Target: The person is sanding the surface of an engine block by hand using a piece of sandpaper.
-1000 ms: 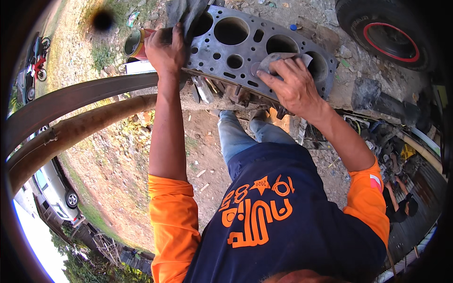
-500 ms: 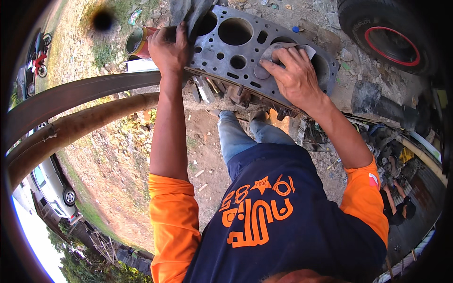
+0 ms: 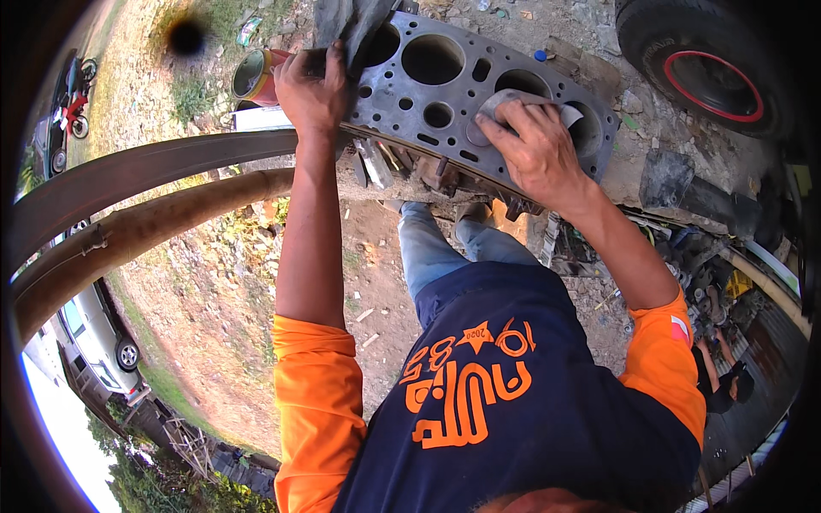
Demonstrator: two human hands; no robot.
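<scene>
A grey metal engine block [image 3: 462, 103] lies with its flat, holed top face up and several large round bores in it. My right hand [image 3: 534, 150] is closed on a grey piece of sandpaper [image 3: 489, 109], pressing it flat on that face between the bores. Part of the sheet sticks out past my fingers beside the right-end bore. At the block's left end, my left hand [image 3: 310, 90] is closed on a dark grey, cloth-like piece [image 3: 355, 30] that hangs over the corner. Its fingertips are partly hidden.
A red-and-yellow can [image 3: 256, 77] stands left of my left hand. Below it, a curved metal beam [image 3: 154, 162] and a brown pipe [image 3: 154, 209] run leftward. A tyre [image 3: 710, 73] lies at the far right. Assorted parts [image 3: 693, 248] are piled at the right, near another person [image 3: 727, 380].
My right hand and the sandpaper have slid slightly toward me, uncovering more of a bore behind them. My left hand stays at the block's left end. The whole view has shifted a little.
</scene>
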